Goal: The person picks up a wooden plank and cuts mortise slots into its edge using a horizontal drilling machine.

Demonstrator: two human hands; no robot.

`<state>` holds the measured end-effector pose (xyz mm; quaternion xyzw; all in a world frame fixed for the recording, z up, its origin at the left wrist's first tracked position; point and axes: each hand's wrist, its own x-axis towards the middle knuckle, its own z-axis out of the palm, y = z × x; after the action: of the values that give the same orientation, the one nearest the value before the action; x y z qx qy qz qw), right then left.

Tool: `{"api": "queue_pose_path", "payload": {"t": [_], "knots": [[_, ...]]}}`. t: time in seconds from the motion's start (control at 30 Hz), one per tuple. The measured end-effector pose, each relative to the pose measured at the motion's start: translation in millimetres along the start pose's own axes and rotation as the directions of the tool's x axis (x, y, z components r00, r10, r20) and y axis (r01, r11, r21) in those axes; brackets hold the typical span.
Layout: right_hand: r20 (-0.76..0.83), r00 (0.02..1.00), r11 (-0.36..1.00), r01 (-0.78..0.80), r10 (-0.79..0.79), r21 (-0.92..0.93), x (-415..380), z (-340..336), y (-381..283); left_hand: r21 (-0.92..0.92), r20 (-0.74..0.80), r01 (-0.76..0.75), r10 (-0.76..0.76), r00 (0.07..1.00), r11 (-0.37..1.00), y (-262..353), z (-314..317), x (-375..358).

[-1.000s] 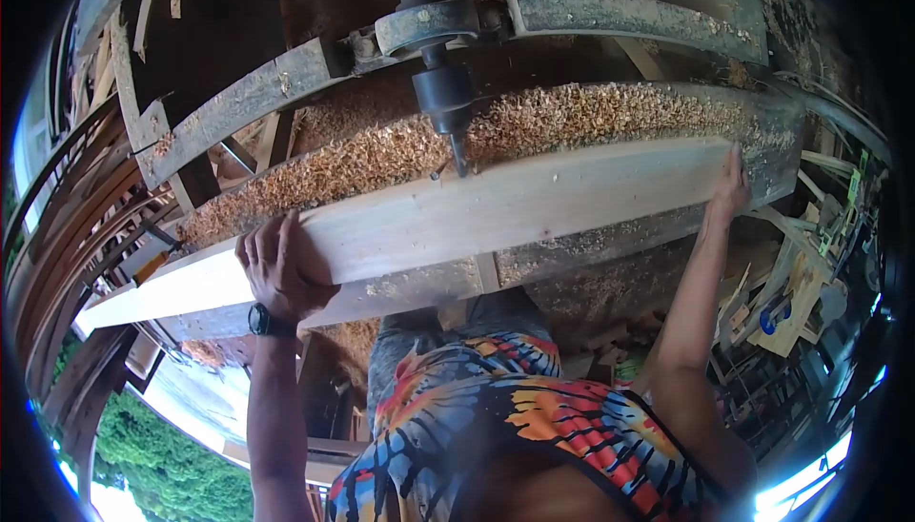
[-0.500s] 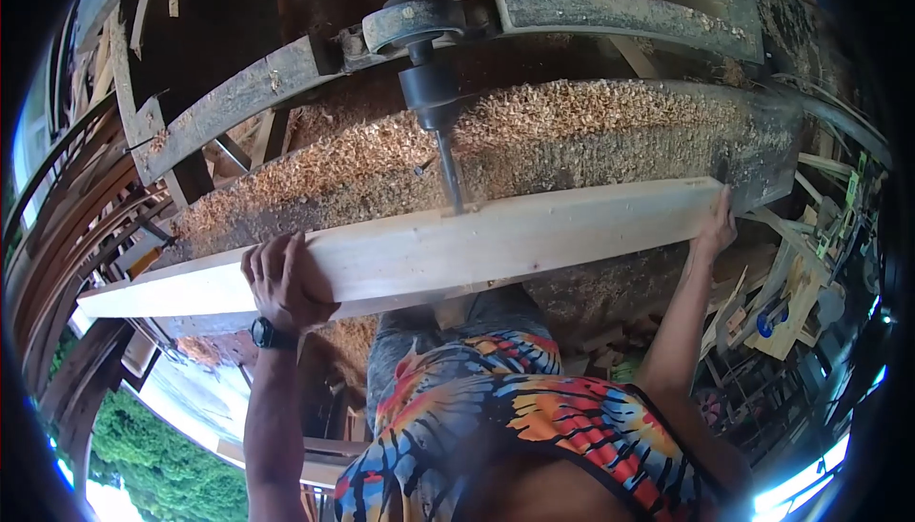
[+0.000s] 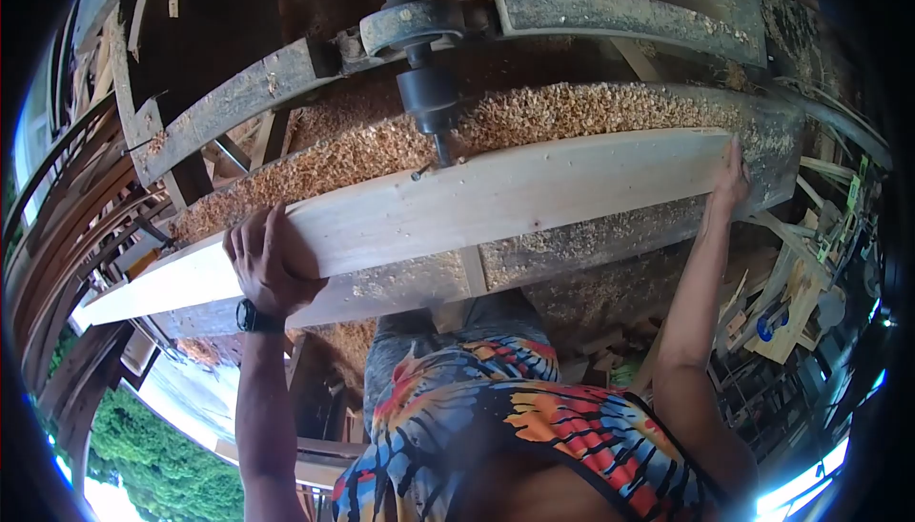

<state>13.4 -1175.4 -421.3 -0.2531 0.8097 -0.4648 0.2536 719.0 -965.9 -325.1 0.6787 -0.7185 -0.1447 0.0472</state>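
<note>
A long pale wooden board (image 3: 534, 188) lies across the sawdust-strewn worktable, running from far left to right. My left hand (image 3: 272, 260) is clamped over its left part, fingers across the top face, a dark watch on the wrist. The board's right end is gripped by my right hand (image 3: 731, 179). Beyond the far edge, a dark chuck (image 3: 429, 98) holds a metal drill bit (image 3: 443, 149) pointing toward me. Only a short length of the bit shows; its tip is hidden at the board's edge.
Wood shavings (image 3: 572, 107) are heaped along the back of the worktable (image 3: 610, 245). A wooden beam (image 3: 629, 21) and a shaft bearing (image 3: 412, 26) stand behind. A small bolt-like piece (image 3: 420, 173) sits by the bit. Scrap wood (image 3: 786, 307) is piled at right.
Both hands have pushed the board away from me, toward the chuck. Less of the drill bit shows now, and more of the tabletop is exposed on my side.
</note>
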Motion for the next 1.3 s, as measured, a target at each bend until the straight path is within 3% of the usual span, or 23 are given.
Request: {"api": "queue_pose_path", "payload": {"t": [0.1, 0.2, 0.3, 0.4, 0.5, 0.6, 0.73, 0.83, 1.13, 1.3], "knots": [[0.03, 0.999, 0.997, 0.04, -0.039, -0.06, -11.0, -18.5, 1.7, -0.013, -0.044, -0.045, 0.045, 0.998, 0.999, 1.5, 5.1, -6.7], [-0.023, 1.0, 0.998, 0.013, -0.012, 0.054, -23.7, -46.1, 24.1, -0.016, -0.028, -0.048, 0.047, 0.998, 0.999, 10.5, 6.9, -16.3], [0.033, 0.999, 0.997, -0.018, 0.016, 0.073, -16.0, -49.7, 26.8, -0.02, -0.024, -0.048, 0.048, 0.999, 0.999, 10.6, 6.1, -14.7], [0.014, 0.999, 0.998, -0.035, 0.034, 0.048, 2.6, -20.8, 9.9, -0.024, -0.051, -0.053, 0.052, 0.997, 0.998, 9.9, 5.0, -0.6], [0.049, 0.995, 0.995, 0.083, -0.086, 0.049, 22.6, -6.0, 13.2, -0.008, -0.043, -0.05, 0.049, 0.998, 0.999, 5.3, 4.7, 4.7], [0.06, 0.998, 1.0, 0.002, -0.003, 0.013, 19.4, -15.0, 15.2, -0.011, -0.023, -0.056, 0.056, 0.998, 0.998, 5.4, 3.4, -2.2], [0.003, 0.989, 0.989, 0.146, -0.147, 0.032, -21.6, -27.7, 19.0, -0.016, -0.025, -0.079, 0.078, 0.997, 0.997, 1.6, 4.3, -12.8], [-0.06, 0.998, 1.0, 0.0, 0.0, 0.006, -33.1, -26.7, 17.6, -0.011, -0.019, -0.079, 0.079, 0.997, 0.997, -6.1, 2.2, -13.5], [0.031, 0.998, 0.998, 0.062, -0.061, -0.033, -17.4, -2.5, 3.5, 0.012, -0.027, -0.062, 0.063, 0.998, 0.998, -14.7, -0.1, -8.0], [-0.083, 0.997, 1.0, 0.002, -0.001, 0.005, -54.2, -44.1, 21.2, -0.009, 0.004, -0.103, 0.103, 0.995, 0.995, -10.0, 2.9, -25.2]]}}
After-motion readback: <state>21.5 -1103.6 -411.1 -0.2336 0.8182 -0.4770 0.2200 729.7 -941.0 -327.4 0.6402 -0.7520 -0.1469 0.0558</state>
